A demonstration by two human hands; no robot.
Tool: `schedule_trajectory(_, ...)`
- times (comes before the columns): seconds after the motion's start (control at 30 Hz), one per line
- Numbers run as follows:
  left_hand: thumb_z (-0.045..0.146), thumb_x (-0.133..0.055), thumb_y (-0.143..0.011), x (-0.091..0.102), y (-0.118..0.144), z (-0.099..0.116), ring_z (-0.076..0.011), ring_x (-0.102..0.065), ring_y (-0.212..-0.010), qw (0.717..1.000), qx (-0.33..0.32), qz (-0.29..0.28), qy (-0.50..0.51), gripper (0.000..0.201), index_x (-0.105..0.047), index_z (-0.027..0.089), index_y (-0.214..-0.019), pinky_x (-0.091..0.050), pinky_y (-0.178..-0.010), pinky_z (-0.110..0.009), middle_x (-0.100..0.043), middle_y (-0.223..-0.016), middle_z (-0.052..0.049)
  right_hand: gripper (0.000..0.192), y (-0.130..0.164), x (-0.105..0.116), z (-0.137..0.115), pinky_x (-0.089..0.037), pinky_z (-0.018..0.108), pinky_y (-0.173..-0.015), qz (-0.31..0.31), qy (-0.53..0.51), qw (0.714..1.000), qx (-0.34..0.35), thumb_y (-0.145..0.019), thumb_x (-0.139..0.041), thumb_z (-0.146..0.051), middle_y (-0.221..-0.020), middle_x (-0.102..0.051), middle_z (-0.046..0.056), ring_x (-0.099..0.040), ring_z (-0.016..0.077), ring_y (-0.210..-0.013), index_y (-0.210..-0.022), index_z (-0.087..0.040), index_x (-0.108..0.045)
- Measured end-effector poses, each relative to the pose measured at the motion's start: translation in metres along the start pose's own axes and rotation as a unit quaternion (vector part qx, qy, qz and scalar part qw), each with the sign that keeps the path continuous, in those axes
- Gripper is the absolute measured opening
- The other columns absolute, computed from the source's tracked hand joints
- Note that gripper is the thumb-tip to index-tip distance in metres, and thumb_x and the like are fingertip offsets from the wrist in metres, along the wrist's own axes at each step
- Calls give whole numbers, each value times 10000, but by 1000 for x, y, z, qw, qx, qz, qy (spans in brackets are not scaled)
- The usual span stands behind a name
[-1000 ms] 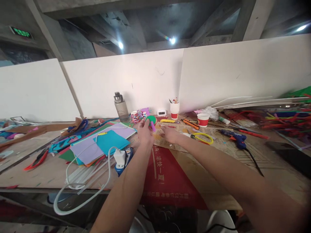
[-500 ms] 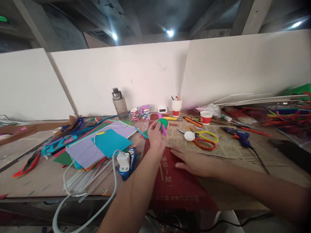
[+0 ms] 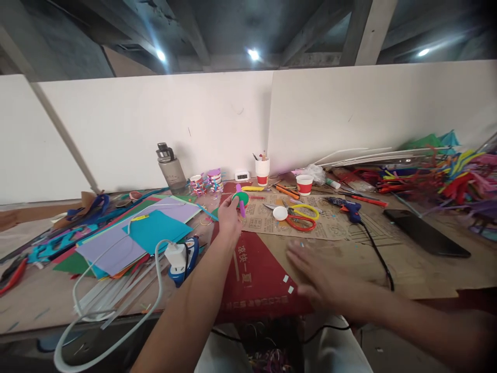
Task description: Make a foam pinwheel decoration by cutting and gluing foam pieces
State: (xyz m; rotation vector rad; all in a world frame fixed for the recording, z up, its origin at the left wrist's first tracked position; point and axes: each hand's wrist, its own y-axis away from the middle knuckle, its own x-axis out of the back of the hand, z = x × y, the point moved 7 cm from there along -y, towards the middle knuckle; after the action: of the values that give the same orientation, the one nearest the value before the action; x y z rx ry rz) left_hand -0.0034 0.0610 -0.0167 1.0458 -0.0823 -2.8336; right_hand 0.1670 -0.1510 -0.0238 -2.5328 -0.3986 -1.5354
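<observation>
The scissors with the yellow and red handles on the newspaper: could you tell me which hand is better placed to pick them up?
Probably the right hand: it is open, empty and nearer the scissors, while the left hand holds the green disc.

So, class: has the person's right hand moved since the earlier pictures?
Yes. The right hand has pulled back toward the person, away from the scissors and off the newspaper, toward the table's near edge.
</observation>
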Motion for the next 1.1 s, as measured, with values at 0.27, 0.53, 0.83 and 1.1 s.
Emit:
schedule_trajectory(0.27,104,-788,-711,-2,0,-4,-59,-596,-531,999,13,-21,-24,144,-649,139,-721,-437,-474,-143,-665,-655,6,525,5,10,-32,-387,444,-1159,-24,-145,987,64,-1001,-439,-471,-1477,-552,105,-505,247,-1376,-1473,-253,-514)
schedule_trajectory(0.53,90,-745,-687,3,1,-15,-122,-648,-596,998,65,-25,0,200,-577,167,-763,-506,-585,-232,-680,-698,-5,400,2,8,-93,-533,287,-949,-142,-225,937,228,-1014,-433,-461,-1153,-756,46,-700,169,-1070,-1231,-278,-715)
schedule_trajectory(0.83,135,-614,-751,-4,6,-21,-196,-693,-742,993,93,-76,3,130,-559,168,-864,-562,-723,-378,-707,-817,-75,472,-121,77,40,-384,530,-1118,223,105,968,-36,-909,-600,-330,-1406,-573,180,-485,343,-1347,-1350,-163,-588)
schedule_trajectory(1.1,203,-620,-806,-9,10,-23,-200,-697,-754,990,101,-100,-14,128,-606,156,-925,-573,-699,-350,-722,-867,-91,441,-143,36,61,-395,533,-1075,74,196,975,-75,-853,-667,-279,-1346,-573,233,-468,402,-1308,-1251,-95,-616)
